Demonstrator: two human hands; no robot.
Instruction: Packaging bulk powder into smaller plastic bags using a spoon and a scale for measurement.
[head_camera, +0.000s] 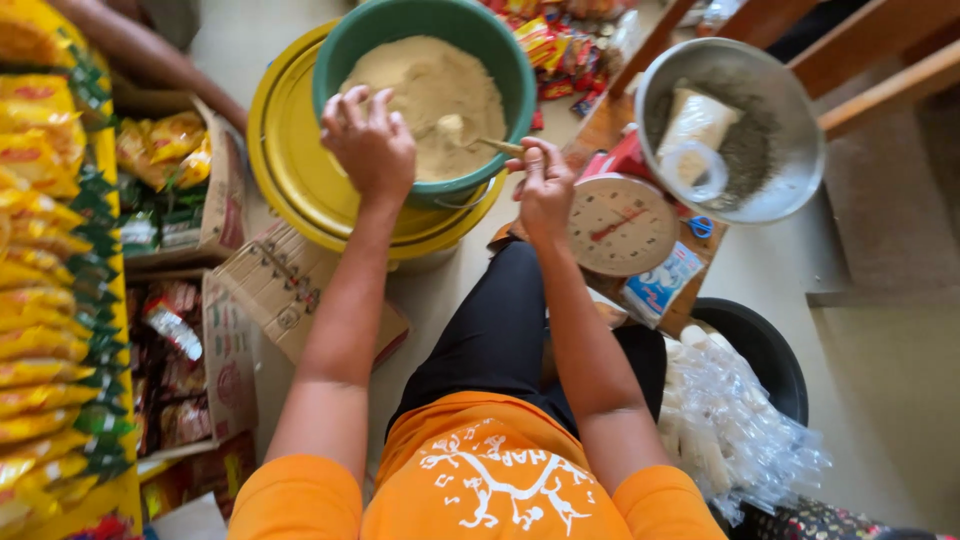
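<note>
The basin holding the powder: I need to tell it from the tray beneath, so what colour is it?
Green; the basin sits on a yellow tray, clearest in the head view.

Both bare arms stretch forward. The left hand (368, 140) lies palm-down, fingers loosely curled, gripping nothing. The right hand (543, 185) is fisted, its grip tight around a thin handle.

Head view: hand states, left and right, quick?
Left hand: resting on the rim of the green basin, fingers curled, holding nothing visible.
Right hand: closed on the handle of a spoon in the tan powder.
</note>
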